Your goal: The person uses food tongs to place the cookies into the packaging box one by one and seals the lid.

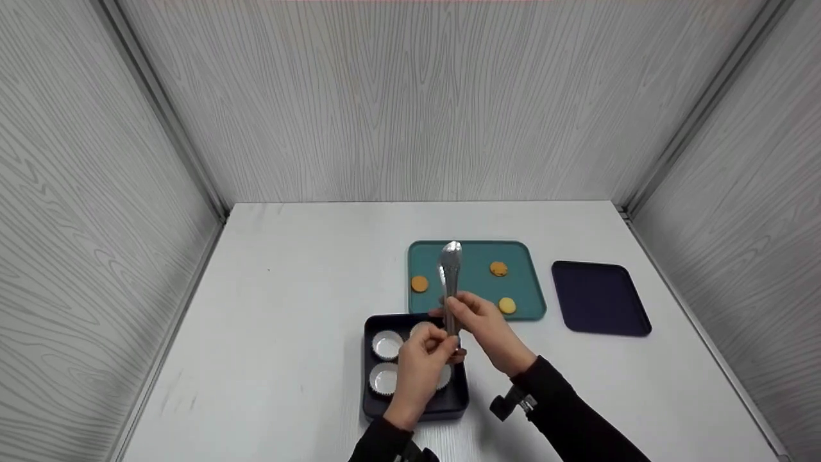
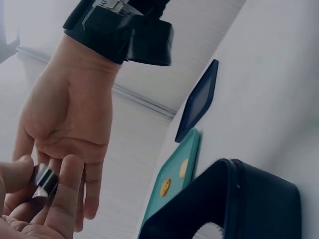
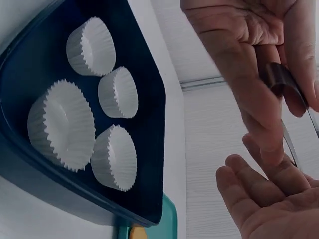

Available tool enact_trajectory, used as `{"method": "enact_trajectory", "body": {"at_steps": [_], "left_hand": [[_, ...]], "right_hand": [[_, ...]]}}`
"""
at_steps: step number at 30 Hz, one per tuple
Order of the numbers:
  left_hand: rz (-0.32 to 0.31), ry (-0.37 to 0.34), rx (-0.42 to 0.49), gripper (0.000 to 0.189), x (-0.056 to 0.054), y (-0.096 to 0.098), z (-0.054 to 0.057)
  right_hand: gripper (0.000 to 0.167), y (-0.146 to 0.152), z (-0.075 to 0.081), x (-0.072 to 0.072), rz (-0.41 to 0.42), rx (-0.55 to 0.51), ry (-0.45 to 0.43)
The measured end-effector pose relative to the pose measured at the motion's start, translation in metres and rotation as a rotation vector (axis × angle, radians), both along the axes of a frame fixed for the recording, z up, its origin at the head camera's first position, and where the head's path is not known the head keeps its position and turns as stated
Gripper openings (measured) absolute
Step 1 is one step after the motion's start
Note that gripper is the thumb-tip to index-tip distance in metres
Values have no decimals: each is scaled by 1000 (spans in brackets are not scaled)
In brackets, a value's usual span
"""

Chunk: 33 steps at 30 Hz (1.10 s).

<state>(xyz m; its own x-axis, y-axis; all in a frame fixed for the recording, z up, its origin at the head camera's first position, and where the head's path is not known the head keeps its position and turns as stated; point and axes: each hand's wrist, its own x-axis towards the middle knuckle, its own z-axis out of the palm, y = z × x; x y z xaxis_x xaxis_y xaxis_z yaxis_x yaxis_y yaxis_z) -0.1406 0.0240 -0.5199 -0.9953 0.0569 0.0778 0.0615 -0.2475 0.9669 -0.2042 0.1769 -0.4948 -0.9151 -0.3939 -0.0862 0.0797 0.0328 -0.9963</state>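
A pair of metal tongs stands nearly upright above a dark blue box, tips pointing away from me. My left hand pinches the bent lower end of the tongs between thumb and fingers. Higher up, my right hand holds the tongs' arms between thumb and fingers. In the right wrist view the curved metal end shows at the left fingers. White fluted paper cups sit inside the box, several in number; my hands partly cover them in the head view.
Behind the box lies a teal tray with two orange-brown cookies and a yellow one. A dark navy tray lies to the right. Pale wood-grain panels enclose the white table at the back and sides.
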Motion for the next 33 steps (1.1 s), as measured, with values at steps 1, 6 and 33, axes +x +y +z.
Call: {"method": "enact_trajectory", "body": {"at_steps": [1,6,33], "left_hand": [[-14,2,-16,17,0,0,-1],[-60,74,-193,18,2,-5,-8],[144,-98,-661,60,-26,-104,-76]], "right_hand": [[54,0,-1,0,0,-19,-10],[52,1,-4,1,-31,-32,-20],[52,112,-43,-25,-346,368,17]]}}
